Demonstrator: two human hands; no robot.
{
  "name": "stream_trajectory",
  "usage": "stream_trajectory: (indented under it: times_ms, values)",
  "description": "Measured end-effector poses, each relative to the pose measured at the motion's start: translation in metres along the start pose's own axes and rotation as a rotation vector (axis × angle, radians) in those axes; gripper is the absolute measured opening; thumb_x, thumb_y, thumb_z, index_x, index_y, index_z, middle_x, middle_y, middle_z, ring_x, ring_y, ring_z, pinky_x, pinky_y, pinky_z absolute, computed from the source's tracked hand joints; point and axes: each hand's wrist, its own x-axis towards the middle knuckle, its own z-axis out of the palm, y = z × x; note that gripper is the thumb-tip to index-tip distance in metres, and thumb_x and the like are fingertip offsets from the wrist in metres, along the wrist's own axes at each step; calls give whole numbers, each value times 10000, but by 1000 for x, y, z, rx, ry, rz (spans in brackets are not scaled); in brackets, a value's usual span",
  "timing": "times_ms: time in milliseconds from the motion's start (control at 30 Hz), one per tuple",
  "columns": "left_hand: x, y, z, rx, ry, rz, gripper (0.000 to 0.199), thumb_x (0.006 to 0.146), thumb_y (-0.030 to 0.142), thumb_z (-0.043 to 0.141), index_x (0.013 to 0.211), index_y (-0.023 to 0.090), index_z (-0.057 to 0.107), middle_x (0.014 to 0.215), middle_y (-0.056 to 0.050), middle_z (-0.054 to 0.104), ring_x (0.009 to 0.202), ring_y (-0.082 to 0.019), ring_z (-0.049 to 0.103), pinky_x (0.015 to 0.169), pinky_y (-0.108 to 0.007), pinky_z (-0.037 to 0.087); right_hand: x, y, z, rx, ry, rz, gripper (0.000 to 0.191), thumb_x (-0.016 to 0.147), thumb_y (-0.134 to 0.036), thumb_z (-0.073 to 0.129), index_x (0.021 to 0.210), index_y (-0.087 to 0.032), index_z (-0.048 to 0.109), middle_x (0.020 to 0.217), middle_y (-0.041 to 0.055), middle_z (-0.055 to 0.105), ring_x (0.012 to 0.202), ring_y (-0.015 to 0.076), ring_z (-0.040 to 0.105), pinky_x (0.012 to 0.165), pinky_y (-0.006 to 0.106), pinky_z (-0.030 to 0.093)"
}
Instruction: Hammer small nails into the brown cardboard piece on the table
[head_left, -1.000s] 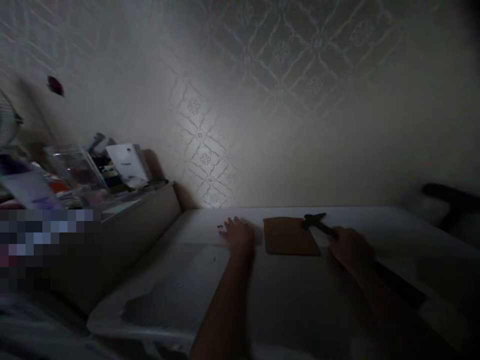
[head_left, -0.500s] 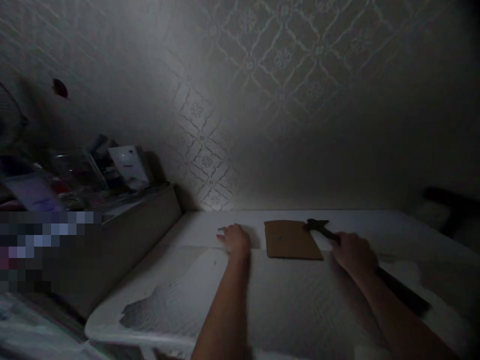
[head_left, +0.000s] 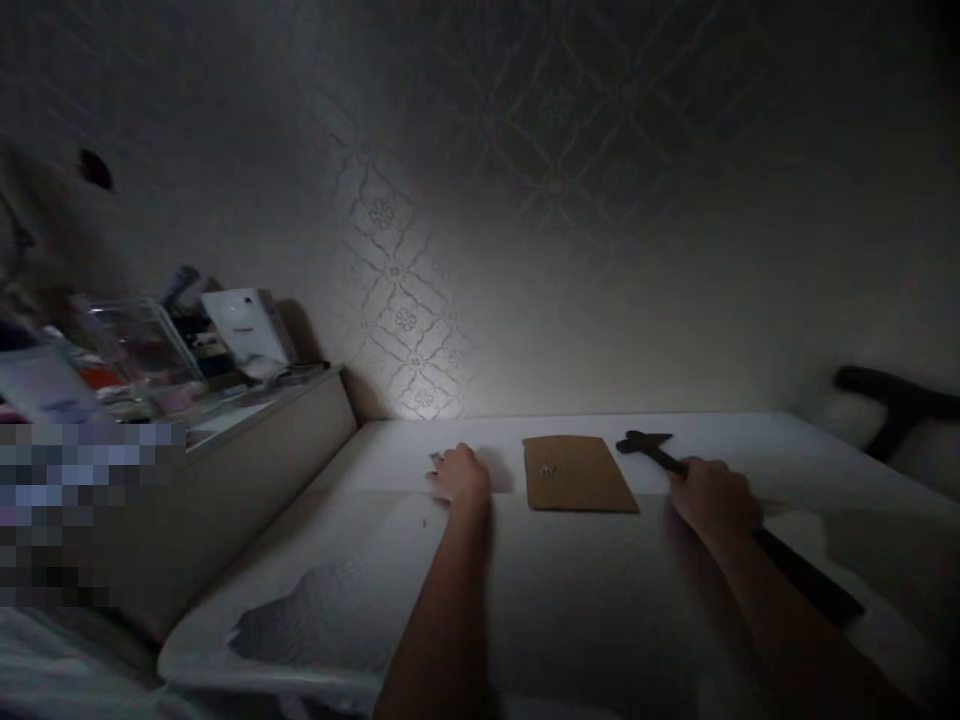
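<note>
Well, the dark hammer (head_left: 645,443) lies in the right hand (head_left: 712,500), on the right side of the white desk (head_left: 570,590), and its length runs aslant: the head points far and left, and the butt of the handle comes out near and right, beside the forearm. That hand is closed around the handle, the fingers wrapped over it. From where I stand I can't tell whether the head rests on the desk or hangs a little above it.

Just left of the head, apart from it, a brown cardboard piece (head_left: 592,492) lies flat, so it sits between the two hands, with the hammer head at its far right corner. On its left half there's a little cluster of small metal bits (head_left: 548,469); they're too tiny for me to name. Of the two hands, the left hand (head_left: 461,475) seems the nearer to that cluster, while the hammer head is closer to the cardboard than either.

The left hand is low over the desk, left of the cardboard, fingers bent down by some other small pieces (head_left: 434,457). I can't make out whether it pinches any of them.

Farther left stands a white cabinet (head_left: 277,490) with a white box (head_left: 244,330) on top, and beyond everything rises the patterned wall (head_left: 600,300).
</note>
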Motion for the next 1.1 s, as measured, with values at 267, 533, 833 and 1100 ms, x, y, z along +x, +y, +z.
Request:
stream_trajectory:
  times_ms: [267,533,833,1100]
  values:
    - [5,16,0,-482,-148,152,227,783,131,546,978,162,660,976,-121,694,925,-222,635,808,-318,447,0,-1,1,20,129,0,320,834,-321,475,1028,-150,663,955,196,619,913,371,569,692,487,433]
    - [-21,38,13,-1130,-562,324,216,619,163,734,823,126,674,642,-28,660,597,-116,607,603,-213,475,-14,-40,3,576,299,-710,256,880,-338,448,971,-184,630,944,92,647,866,225,583,800,383,458]
    - [-34,45,11,-1214,-834,278,326,523,192,825,799,118,668,667,-43,689,652,-152,654,645,-241,512,-34,-60,-6,736,233,-865,135,865,-274,514,803,-210,615,806,43,649,789,197,589,735,344,461]
    - [-38,47,12,-1217,-849,235,362,543,205,822,855,111,664,688,-54,695,665,-156,659,671,-258,523,-33,-59,-3,751,171,-838,108,856,-268,522,804,-207,594,822,38,645,812,191,580,719,311,447]
